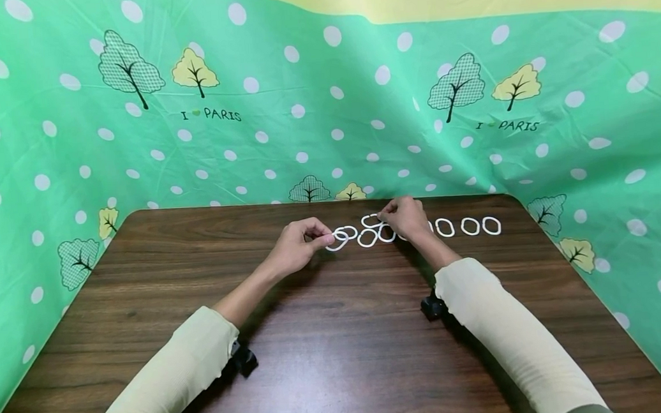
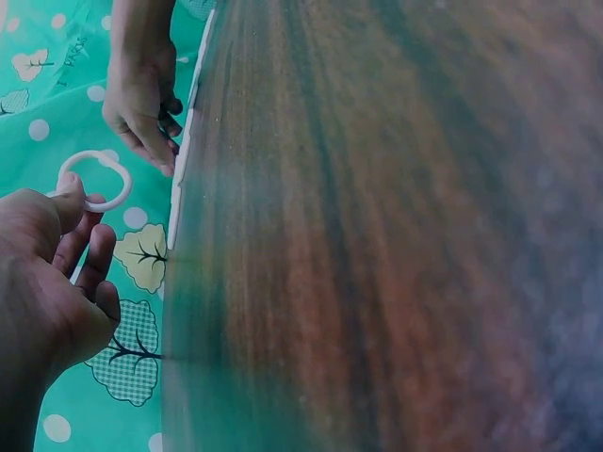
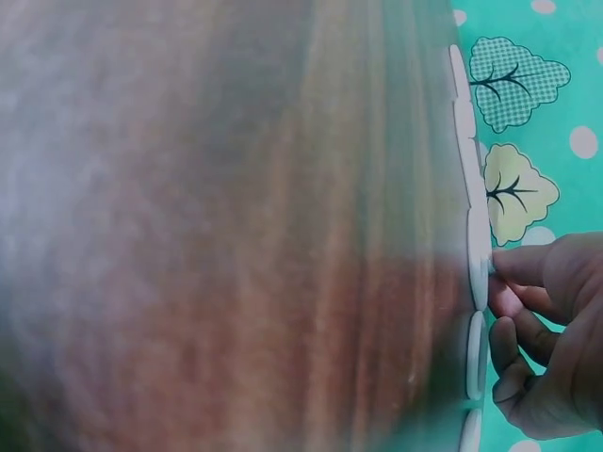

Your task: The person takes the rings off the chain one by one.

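Between thumb and index finger, my left hand (image 1: 297, 246) pinches a white ring (image 2: 94, 154). That ring is held up in the left wrist view and, in the head view, overlaps another white ring (image 1: 355, 232). My right hand (image 1: 407, 216) is at the back of the table, thumb and fingertip pinching the edge of a white ring (image 1: 363, 221) that sits just behind the row. Several more white rings (image 1: 367, 229) lie side by side in a row, and the right hand covers part of it. From the right wrist they appear edge-on (image 3: 474, 353).
The brown wooden table (image 1: 341, 359) ends close behind the rings. A green polka-dot cloth (image 1: 314, 137) with printed trees hangs behind and along both sides. The row extends right to a last ring (image 1: 490, 217). Black wrist cameras (image 1: 244, 359) hang under both pale sleeves (image 1: 174, 358).
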A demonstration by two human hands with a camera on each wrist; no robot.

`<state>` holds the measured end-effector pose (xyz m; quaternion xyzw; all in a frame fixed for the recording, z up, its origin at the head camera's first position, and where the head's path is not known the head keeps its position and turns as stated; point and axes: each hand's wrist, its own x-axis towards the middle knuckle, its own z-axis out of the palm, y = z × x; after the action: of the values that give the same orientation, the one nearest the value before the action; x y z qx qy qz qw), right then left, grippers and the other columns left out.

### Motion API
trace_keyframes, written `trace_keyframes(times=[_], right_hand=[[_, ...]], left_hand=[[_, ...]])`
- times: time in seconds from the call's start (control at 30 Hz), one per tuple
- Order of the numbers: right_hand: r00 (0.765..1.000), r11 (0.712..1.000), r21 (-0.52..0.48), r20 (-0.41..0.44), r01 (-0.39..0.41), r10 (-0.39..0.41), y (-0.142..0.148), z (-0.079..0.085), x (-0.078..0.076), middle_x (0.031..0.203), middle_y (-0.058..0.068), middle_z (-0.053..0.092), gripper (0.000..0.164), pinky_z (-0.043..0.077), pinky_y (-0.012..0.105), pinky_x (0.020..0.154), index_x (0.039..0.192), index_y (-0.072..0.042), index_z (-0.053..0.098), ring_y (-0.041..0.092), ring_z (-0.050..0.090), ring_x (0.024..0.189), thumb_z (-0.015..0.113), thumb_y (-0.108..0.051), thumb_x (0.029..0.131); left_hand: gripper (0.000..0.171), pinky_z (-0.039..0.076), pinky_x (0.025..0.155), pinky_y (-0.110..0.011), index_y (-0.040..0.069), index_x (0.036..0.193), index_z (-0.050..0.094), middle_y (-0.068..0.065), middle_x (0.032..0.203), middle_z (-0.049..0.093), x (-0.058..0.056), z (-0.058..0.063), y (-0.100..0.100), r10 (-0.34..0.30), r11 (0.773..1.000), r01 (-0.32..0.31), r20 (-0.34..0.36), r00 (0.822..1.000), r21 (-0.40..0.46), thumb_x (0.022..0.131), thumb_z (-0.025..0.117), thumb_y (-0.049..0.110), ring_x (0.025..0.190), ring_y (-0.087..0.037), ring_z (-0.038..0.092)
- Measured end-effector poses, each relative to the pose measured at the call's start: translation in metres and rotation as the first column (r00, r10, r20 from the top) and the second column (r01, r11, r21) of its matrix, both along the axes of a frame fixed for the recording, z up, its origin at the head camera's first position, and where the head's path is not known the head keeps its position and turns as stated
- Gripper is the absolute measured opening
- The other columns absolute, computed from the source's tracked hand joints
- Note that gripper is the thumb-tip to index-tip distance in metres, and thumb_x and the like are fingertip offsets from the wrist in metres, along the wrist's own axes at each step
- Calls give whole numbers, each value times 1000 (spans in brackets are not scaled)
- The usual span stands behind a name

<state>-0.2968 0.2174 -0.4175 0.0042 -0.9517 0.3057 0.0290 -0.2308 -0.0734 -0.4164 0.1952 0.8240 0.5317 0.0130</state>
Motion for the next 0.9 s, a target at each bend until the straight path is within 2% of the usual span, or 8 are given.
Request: trace_keyframes(times=[0.13, 0.37, 0.5, 0.63, 0.9], right_hand=[[1000, 1000, 9, 14, -10, 9, 0, 4, 0, 105, 14, 85, 24, 49, 33, 72, 106, -6, 89, 26, 66, 86, 76, -26, 108], [999, 999, 13, 19, -30, 30, 0, 11, 4, 107, 15, 85, 23, 50, 36, 74, 108, -6, 88, 28, 68, 88, 74, -25, 109], [998, 999, 15, 30, -50, 50, 0, 13, 7, 115, 15, 85, 23, 54, 40, 83, 111, -7, 88, 29, 69, 95, 74, -25, 109], [995, 996, 10, 34, -89, 89, -4, 15, 12, 116, 15, 85, 22, 56, 44, 90, 113, -6, 87, 30, 71, 101, 75, -24, 109], [981, 981, 3, -5, -193, 193, -20, 20, 31, 105, 11, 86, 19, 53, 34, 78, 108, -8, 88, 24, 72, 89, 79, -25, 108]], left_hand=[[8, 53, 80, -26, 6, 107, 81, -8, 100, 81, 0, 0, 0, -3, 1000, 3, -2, 1000, -1, 104, 81, 14, 88, -16, 66], [10, 52, 79, -26, 7, 107, 80, -8, 100, 80, 0, 0, -1, 3, 1000, -3, -4, 1000, -13, 105, 81, 16, 89, -17, 66], [11, 51, 77, -26, 8, 107, 81, -8, 99, 80, 0, 0, -3, 11, 1000, -10, 17, 1000, -21, 106, 81, 18, 88, -17, 65], [11, 52, 81, -26, 8, 108, 82, -6, 98, 80, -2, -2, -5, 13, 998, -12, 24, 1000, -54, 106, 81, 19, 90, -15, 66], [12, 51, 87, -30, 8, 107, 83, -4, 95, 81, -4, 0, -8, 27, 994, -23, 33, 999, -110, 106, 81, 20, 91, -14, 66]])
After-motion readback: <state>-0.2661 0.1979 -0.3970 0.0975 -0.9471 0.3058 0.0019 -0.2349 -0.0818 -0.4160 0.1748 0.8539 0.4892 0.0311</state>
